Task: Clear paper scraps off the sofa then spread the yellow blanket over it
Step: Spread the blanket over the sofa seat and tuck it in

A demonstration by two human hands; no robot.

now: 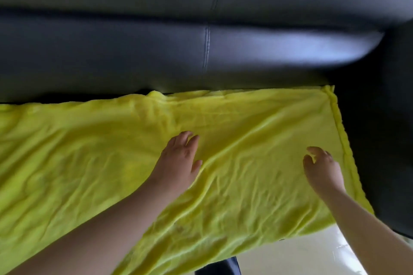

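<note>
The blanket [89,163] lies spread and wrinkled across the seat of the dark sofa [134,51], filling the view from 9 o'clock to about 4 o'clock. Its far edge meets the backrest toward 12 o'clock, and its hemmed side edge ends near the armrest [384,118] at 3 o'clock. The left hand [181,161] rests flat on the blanket near the centre, released, with fingers straight. The right hand [321,169], toward 4 o'clock, sits on the cloth with fingers loosely bent, grasping nothing. Pale floor [290,257] shows at 5 o'clock.
</note>
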